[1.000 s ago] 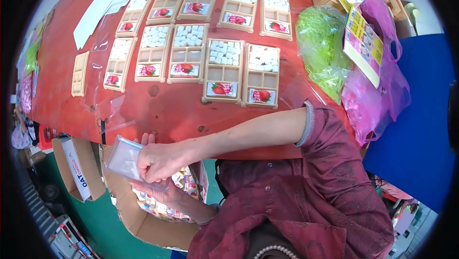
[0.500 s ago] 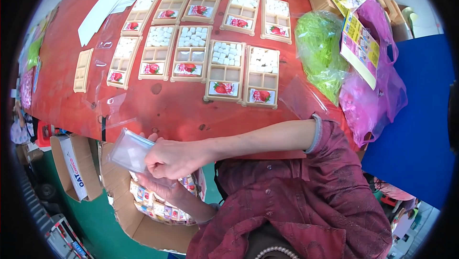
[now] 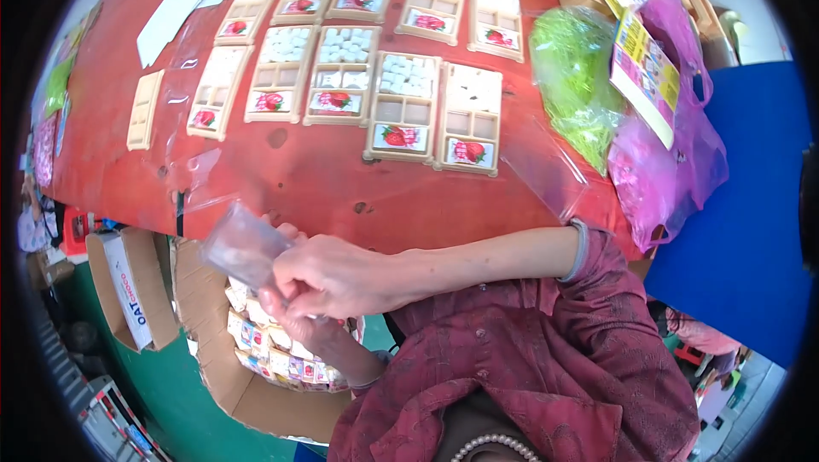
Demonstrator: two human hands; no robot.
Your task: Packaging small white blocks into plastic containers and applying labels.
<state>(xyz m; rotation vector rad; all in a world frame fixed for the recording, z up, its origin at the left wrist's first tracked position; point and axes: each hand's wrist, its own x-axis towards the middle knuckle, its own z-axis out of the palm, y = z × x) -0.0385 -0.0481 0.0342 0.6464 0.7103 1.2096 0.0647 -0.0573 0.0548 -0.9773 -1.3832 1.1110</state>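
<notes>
My right hand (image 3: 345, 273) is closed over the near end of a clear plastic bag or sleeve (image 3: 245, 246), which is smeared by motion. Below it, my left hand (image 3: 309, 325) grips the same end from underneath, its fingers partly hidden by the right. The bag sticks out to the left, above an open cardboard box and near the table's front edge. Beyond my hands, several beige compartment trays (image 3: 399, 108) stand on the red table (image 3: 316, 197). They hold small white pieces and a card with a strawberry picture. One bare beige tray (image 3: 145, 110) lies apart at the left.
The cardboard box (image 3: 273, 415) below my hands holds many small printed packets (image 3: 286, 360). Another carton (image 3: 128, 291) stands left of it. On the table's right are a clear bag of green shreds (image 3: 576, 78) and a pink plastic bag (image 3: 665, 172). White sheets (image 3: 192, 5) lie far left.
Both hands and the plastic bag have shifted a little to the right, the bag's far end blurring. The trays sit slightly higher in the view.
</notes>
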